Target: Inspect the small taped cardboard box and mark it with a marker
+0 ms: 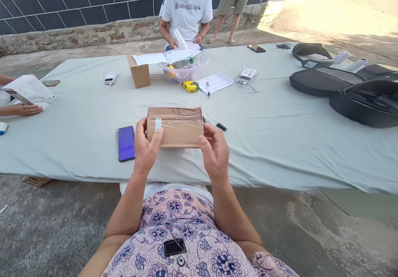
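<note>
A brown cardboard box [180,134] is held up in front of me, above the near edge of the table. Dark scribbled lines cover its upper right part, and a small patterned label sits near its left end. My left hand [147,146] grips the left end, its thumb just under the label. Round the right end closes my right hand [216,150], thumb on the front face. Beside my left hand lies a phone with a blue screen [126,143]. A black pen cap or marker piece [221,126] rests just past my right hand.
A plastic basin [183,74] with papers and tools, a small carton [139,76], a yellow tape measure [190,86] and a written sheet with a pen [216,83] stand farther back. Black cases [326,81] lie at right. A person sits opposite; another's hands hold a white bag [29,89] at left.
</note>
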A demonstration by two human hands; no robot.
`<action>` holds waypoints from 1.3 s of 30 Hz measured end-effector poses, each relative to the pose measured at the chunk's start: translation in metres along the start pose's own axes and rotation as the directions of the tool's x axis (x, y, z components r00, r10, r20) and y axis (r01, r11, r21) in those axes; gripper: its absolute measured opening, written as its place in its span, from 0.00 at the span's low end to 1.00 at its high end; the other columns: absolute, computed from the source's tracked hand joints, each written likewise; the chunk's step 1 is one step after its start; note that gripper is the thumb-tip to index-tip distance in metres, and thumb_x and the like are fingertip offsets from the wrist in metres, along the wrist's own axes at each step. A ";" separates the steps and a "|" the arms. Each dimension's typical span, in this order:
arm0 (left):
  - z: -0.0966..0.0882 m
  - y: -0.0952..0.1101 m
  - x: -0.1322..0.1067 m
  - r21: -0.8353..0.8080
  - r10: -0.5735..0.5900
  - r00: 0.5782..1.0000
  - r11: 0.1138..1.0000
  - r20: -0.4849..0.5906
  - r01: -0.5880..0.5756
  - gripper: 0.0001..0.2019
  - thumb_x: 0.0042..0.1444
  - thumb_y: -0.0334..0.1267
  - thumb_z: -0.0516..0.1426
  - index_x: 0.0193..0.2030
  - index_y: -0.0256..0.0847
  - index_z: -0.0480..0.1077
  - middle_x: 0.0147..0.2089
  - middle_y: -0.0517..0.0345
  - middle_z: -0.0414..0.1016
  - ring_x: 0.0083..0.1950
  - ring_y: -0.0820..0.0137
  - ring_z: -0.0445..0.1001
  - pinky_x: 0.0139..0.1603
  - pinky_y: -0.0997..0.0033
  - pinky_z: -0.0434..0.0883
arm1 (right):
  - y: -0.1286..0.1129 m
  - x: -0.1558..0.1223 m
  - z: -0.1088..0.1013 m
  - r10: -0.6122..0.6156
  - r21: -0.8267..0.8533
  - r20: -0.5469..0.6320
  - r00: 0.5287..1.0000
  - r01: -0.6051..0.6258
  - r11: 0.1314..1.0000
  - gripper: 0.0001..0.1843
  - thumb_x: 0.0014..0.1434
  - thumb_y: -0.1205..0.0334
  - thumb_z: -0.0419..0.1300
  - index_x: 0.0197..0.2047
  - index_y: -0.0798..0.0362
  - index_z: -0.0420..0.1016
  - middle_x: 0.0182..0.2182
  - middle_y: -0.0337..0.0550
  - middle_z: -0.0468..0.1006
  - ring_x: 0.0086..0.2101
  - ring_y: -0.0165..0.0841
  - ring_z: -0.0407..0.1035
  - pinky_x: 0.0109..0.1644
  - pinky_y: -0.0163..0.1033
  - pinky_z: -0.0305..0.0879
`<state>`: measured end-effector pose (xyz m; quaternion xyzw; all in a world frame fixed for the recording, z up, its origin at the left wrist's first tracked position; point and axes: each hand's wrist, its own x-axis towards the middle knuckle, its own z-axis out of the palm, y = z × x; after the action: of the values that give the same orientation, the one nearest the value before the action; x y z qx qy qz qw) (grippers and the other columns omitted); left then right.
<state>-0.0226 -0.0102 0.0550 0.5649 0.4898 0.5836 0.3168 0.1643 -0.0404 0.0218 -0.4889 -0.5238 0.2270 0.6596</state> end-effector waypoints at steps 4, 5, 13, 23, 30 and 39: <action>-0.001 0.000 -0.002 0.008 0.022 0.998 1.000 0.057 -0.023 0.22 0.63 0.46 0.60 0.61 0.43 0.66 0.61 0.46 0.76 0.61 0.58 0.77 0.62 0.56 0.74 | -0.004 0.000 -0.002 -0.016 0.000 -0.021 1.000 0.016 1.000 0.22 0.67 0.42 0.59 0.55 0.47 0.74 0.45 0.47 0.78 0.46 0.41 0.74 0.50 0.48 0.73; -0.001 0.000 -0.002 0.019 0.028 0.998 0.999 0.062 -0.030 0.22 0.63 0.45 0.59 0.61 0.43 0.66 0.62 0.46 0.76 0.61 0.58 0.76 0.62 0.56 0.74 | -0.003 0.001 -0.002 -0.009 -0.006 -0.020 1.000 0.009 1.000 0.22 0.67 0.41 0.59 0.55 0.46 0.73 0.45 0.46 0.78 0.46 0.41 0.74 0.49 0.47 0.73; 0.002 0.000 -0.012 0.063 0.009 1.000 0.998 0.028 -0.011 0.23 0.61 0.42 0.59 0.62 0.43 0.65 0.61 0.46 0.75 0.61 0.57 0.76 0.62 0.55 0.74 | -0.010 0.003 -0.004 0.028 -0.031 -0.028 0.999 -0.029 0.999 0.18 0.67 0.41 0.59 0.48 0.46 0.71 0.41 0.43 0.75 0.41 0.37 0.73 0.43 0.42 0.73; 0.015 -0.004 -0.022 0.050 0.269 0.958 0.963 -0.101 -0.265 0.29 0.55 0.31 0.59 0.65 0.46 0.62 0.68 0.45 0.70 0.68 0.57 0.73 0.69 0.53 0.73 | -0.012 0.007 0.013 0.077 -0.082 -0.088 0.993 -0.084 0.993 0.30 0.60 0.40 0.66 0.60 0.43 0.67 0.50 0.46 0.75 0.48 0.40 0.72 0.46 0.44 0.73; 0.022 0.006 -0.035 0.202 0.537 0.830 0.839 -0.151 -0.506 0.30 0.56 0.30 0.59 0.66 0.45 0.63 0.70 0.40 0.68 0.73 0.54 0.68 0.73 0.44 0.70 | -0.007 0.006 0.017 0.087 -0.084 -0.082 0.993 -0.094 0.992 0.43 0.59 0.41 0.68 0.71 0.43 0.60 0.65 0.55 0.71 0.59 0.48 0.71 0.57 0.52 0.75; 0.025 -0.002 -0.037 0.194 0.519 0.850 0.847 -0.091 -0.495 0.31 0.61 0.29 0.57 0.71 0.46 0.60 0.73 0.39 0.66 0.76 0.55 0.66 0.73 0.46 0.70 | -0.006 0.006 0.013 0.061 -0.091 -0.149 0.987 -0.075 0.993 0.35 0.58 0.44 0.69 0.65 0.42 0.67 0.63 0.50 0.74 0.57 0.46 0.72 0.58 0.51 0.73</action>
<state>0.0074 -0.0384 0.0374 0.6560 0.3901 0.6425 0.0685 0.1530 -0.0325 0.0295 -0.5530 -0.4675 0.1875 0.6636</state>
